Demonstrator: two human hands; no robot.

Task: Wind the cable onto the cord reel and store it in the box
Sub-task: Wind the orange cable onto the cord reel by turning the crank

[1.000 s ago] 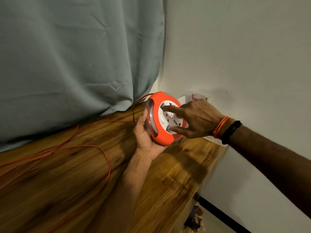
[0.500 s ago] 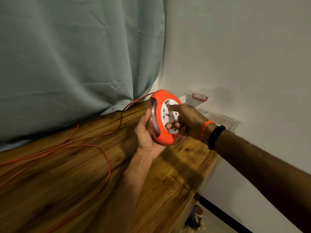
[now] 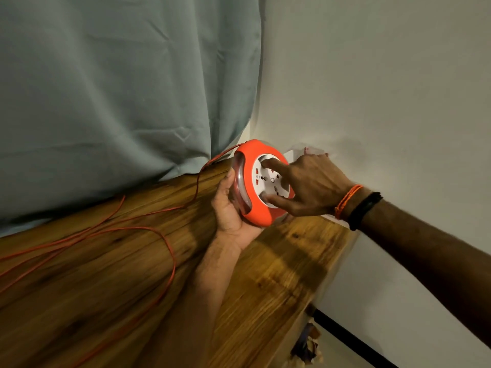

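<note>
- Head view, far left: we see the loose orange cable (image 3: 111, 229) looping over the brown wooden tabletop (image 3: 279, 274) below the grey-green curtain (image 3: 119, 88), then running up to the reel; much of it is not yet wound.
- Our left hand (image 3: 228, 208) cups the round orange plastic cord reel (image 3: 255, 181) from behind, its grip wrapped round the rim, holding it upright above the tabletop's far corner.
- Our right hand (image 3: 310, 187) has spread again since half a second ago: forefinger and thumb now sit in opposite notches of the white socket face (image 3: 268, 179), a narrow grip pinching it. We judge another winding turn is under way.
- Behind that hand, the clear plastic box (image 3: 295, 155) is mostly hidden against the white wall (image 3: 372, 88).
</note>
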